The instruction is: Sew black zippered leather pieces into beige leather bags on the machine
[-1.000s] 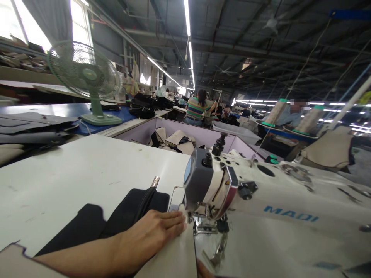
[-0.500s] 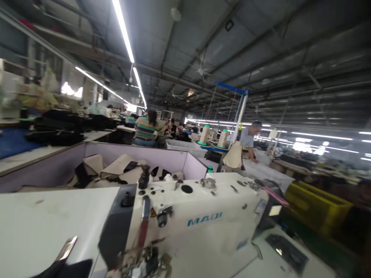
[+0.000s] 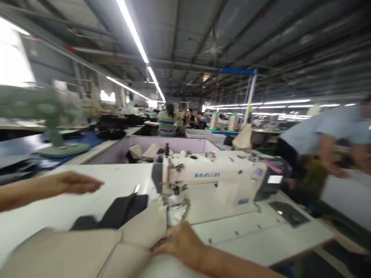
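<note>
Since a second ago the left hand (image 3: pixel 75 182) has lifted from beside the needle and is now in the air, well to the left of the sewing machine (image 3: pixel 208 175). The beige cloth (image 3: pixel 142 227) reaches from the machine's needle end toward the near left, where the bottom of the view cuts it off; blur hides whether its far corner lies under the foot. The right hand (image 3: pixel 185 243) rests at the cloth's edge just in front of the needle end, fingers bent; I cannot tell whether they pinch it. The left hand is open, fingers straight and together, with nothing visible in it; its forearm is cut off.

Left of the machine, a black cloth (image 3: pixel 120 210) lies on the table (image 3: pixel 116 172), partly covered by the beige one. Behind the machine stands a lilac-walled bin (image 3: pixel 191 144) with beige and dark pieces in it, its near part hidden. Behind the bin is a white tub (image 3: pixel 205 135), its contents unclear. Far left of the machine, a fan (image 3: pixel 52 123) is smeared by blur. Right of the machine, a co-worker (image 3: pixel 319 127), cut off, leans over a pale container (image 3: pixel 348 197), contents unreadable.
</note>
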A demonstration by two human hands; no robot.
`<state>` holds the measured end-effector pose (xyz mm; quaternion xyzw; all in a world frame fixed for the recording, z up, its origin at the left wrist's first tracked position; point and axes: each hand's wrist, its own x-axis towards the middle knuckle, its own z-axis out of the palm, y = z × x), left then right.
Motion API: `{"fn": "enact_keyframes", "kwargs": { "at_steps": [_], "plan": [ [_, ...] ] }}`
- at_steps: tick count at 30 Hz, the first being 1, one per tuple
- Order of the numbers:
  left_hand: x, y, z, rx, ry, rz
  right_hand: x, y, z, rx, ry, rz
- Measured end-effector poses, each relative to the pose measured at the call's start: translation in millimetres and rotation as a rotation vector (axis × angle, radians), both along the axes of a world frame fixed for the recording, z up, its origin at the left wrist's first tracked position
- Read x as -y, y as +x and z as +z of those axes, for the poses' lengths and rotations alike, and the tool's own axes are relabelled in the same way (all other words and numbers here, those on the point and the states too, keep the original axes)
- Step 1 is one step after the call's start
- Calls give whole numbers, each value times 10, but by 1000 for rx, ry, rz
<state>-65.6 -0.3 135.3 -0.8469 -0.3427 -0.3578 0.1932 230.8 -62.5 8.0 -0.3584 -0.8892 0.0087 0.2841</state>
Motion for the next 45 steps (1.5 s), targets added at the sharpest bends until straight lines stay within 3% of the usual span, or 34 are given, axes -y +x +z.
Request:
{"fn": "enact_keyframes", "kwargs": {
  "at_steps": [2, 3, 5, 7, 8, 9, 12, 13, 15, 21, 24, 27, 30, 36, 42, 45],
  "plan": [
    [284, -309, 211, -156, -158, 189, -10, -130, -110, -277, -346, -27],
    [447, -357, 273, -240, -216, 260, -13, -165, -142, -342, -417, -42],
    [796, -213, 224, -383, -237, 347, -3, -189, -156, -431, -490, -74],
    [1113, 155, -86, -433, -106, 305, 27, -179, -128, -471, -477, -89],
    [1232, 359, -312, -424, -8, 231, 46, -171, -108, -490, -471, -101],
    [1310, 544, -556, -460, -13, 240, 63, -163, -89, -504, -461, -111],
    [1304, 862, -1163, -453, 141, 286, 96, -136, -56, -508, -426, -123],
    [1247, 890, -1277, -460, 188, 290, 104, -126, -58, -500, -414, -119],
    [1126, 879, -1374, -456, 253, 261, 122, -103, -80, -483, -392, -104],
    [1025, 811, -1275, -438, 248, 139, 161, -104, -191, -492, -219, -91],
    [994, 815, -1196, -485, 216, 155, 112, -156, -159, -453, -10, -126],
    [921, 810, -1104, -522, 207, 165, 30, -201, -80, -316, 167, -72],
    [847, 785, -1069, -507, 235, 154, -29, -216, -39, -253, 174, -32],
    [821, 728, -1154, -492, 252, 54, -24, -208, -125, -233, 155, -44],
    [887, 856, -1107, -569, 111, -52, 38, -72, -158, -192, 129, 27],
    [930, 938, -1205, -533, 93, -135, 99, 25, -184, -133, 156, 85]
  ]
}}
